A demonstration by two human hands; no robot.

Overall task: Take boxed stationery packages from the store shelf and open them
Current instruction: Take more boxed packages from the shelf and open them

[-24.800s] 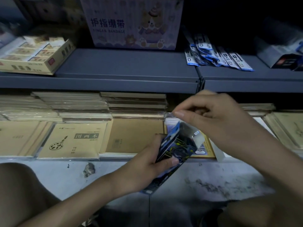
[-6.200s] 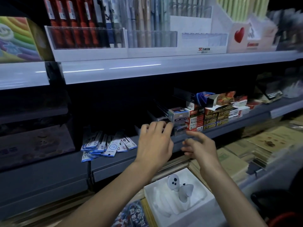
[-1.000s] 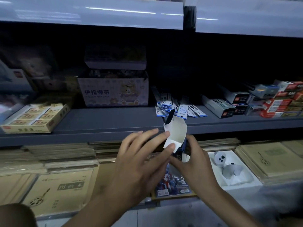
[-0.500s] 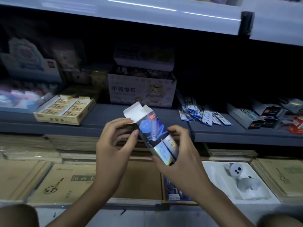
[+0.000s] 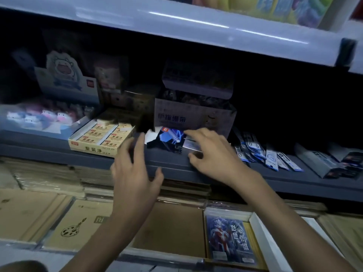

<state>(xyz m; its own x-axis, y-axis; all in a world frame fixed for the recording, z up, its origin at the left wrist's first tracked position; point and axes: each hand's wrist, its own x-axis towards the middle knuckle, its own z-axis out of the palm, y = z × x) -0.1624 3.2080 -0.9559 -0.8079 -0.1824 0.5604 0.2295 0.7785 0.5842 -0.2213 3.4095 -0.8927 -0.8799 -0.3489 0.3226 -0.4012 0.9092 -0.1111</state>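
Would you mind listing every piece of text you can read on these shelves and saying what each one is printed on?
"整屑净": on the front of the yellow eraser box.
"护指绷带": on the front of the pale carton, slightly blurred.
Blue box with open flap: red logo too blurred to read.
Blue-and-white packets: print too blurred.
Hero card pack: characters too blurred.

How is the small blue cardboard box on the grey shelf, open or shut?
Open: the small blue cardboard box lies flat, its white end flap sticking out leftward.
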